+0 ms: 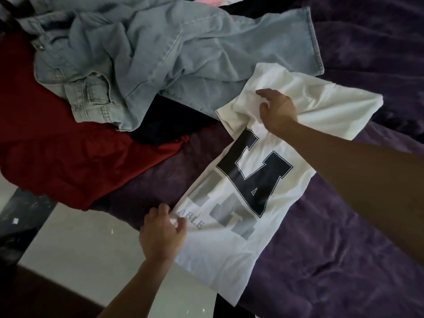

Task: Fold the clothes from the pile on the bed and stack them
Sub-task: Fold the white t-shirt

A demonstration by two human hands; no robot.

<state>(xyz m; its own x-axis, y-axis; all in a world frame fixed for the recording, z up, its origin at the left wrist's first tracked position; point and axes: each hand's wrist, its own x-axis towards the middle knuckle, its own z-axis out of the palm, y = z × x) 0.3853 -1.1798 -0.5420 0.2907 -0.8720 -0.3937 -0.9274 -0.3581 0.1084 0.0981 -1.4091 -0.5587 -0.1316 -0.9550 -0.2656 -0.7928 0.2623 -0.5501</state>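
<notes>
Both hands were closed on the white T-shirt [218, 260]: the left hand [163, 232] pinched its left edge beside the small grey lettering, and the right hand [278, 111] had its fingers curled into bunched cloth at the far end, above the big dark letter. The shirt lay print-up and slanted across the bed, its near end seeming to reach the bed's near edge and its far end lapping onto a leg of the light blue jeans [183, 53]. The likeliest fault was a crooked fold. The cloth under the right hand was puckered, not flat, so any fold made from that grip would probably trap the wrinkles and leave the edges out of line. With the far end resting on the denim, a pull or lift there could also drag the jeans along or catch on them. The near end was a second risk, since a tug to the left might slide it off the bed. Left of the jeans a red garment [57, 145] spread toward the bed's corner, with a dark garment [165, 125] showing between the two, both close enough to be swept up by a wide fold. All of this lay on a purple bedspread [332, 260], and pale floor tiles [80, 237] showed at near left, where a dropped shirt would land.
</notes>
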